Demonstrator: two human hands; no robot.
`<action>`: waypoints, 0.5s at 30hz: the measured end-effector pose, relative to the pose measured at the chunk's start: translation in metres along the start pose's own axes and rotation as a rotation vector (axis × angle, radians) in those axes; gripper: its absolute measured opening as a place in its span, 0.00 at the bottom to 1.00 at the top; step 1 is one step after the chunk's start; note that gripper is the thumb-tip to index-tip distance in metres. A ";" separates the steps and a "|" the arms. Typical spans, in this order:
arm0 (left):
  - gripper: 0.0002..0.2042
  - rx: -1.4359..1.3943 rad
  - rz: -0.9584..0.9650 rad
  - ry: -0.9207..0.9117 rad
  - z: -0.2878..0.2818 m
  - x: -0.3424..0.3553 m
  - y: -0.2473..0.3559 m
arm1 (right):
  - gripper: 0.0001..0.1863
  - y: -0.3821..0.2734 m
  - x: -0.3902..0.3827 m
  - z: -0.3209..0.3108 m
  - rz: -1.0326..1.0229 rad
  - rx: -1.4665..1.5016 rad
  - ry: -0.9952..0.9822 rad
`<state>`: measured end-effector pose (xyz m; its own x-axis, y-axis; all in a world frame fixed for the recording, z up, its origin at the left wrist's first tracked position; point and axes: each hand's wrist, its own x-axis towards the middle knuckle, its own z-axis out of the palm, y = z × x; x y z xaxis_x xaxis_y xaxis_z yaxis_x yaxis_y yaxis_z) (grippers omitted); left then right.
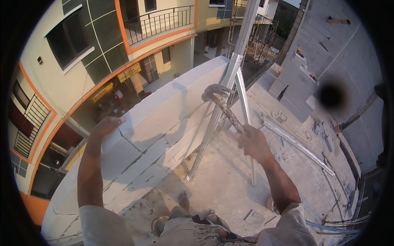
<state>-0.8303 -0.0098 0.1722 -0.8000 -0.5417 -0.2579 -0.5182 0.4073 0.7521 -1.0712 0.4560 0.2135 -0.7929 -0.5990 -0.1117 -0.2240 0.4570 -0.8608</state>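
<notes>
1. Concrete floor [310, 184] spreads beneath us in bright sunlight, from 3 o'clock round to 6.
2. At 4 o'clock we have our right hand [255, 143] closed, its fingers wrapped round the handle of a hammer [225, 107].
3. From that grip the hammer tilts up toward 1 o'clock, where we see its head in front of a metal post [245, 37]; we cannot tell whether the two touch.
4. At 9 o'clock our left hand [107, 126] rests on the top edge of a pale block wall [143, 112], partly open, its fingers loosely bent.
5. Beside us, the block wall runs from 8 o'clock up to 1, with dark uneven joints and our shadow across its face.
6. Near the wall's far end, slanting metal braces [243, 98] reach down to the floor.
7. Farther out, between 3 and 4 o'clock, we see a metal channel [299, 146] lying flat.
8. A tall grey wall [340, 45] stands at 2 o'clock.
9. Across from us at 10 o'clock rises a cream building [41, 82] with orange trim; its balcony railing [160, 24] shows at 11.
</notes>
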 end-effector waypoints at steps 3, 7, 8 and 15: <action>0.26 0.082 0.004 -0.015 -0.003 0.004 -0.005 | 0.25 -0.103 0.004 -0.026 -0.414 0.216 0.136; 0.27 0.108 -0.021 -0.039 -0.002 -0.001 0.003 | 0.24 -0.196 0.042 -0.033 -0.919 0.424 0.476; 0.28 0.159 -0.027 -0.008 -0.001 -0.002 0.006 | 0.23 -0.204 0.050 -0.028 -0.958 0.467 0.468; 0.33 0.307 -0.054 0.043 -0.003 -0.003 0.010 | 0.22 -0.100 0.087 0.073 -0.086 -0.050 0.162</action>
<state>-0.8325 -0.0063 0.1826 -0.7585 -0.5967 -0.2618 -0.6322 0.5765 0.5177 -1.0764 0.3103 0.2536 -0.8493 -0.5259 0.0462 -0.3198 0.4429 -0.8376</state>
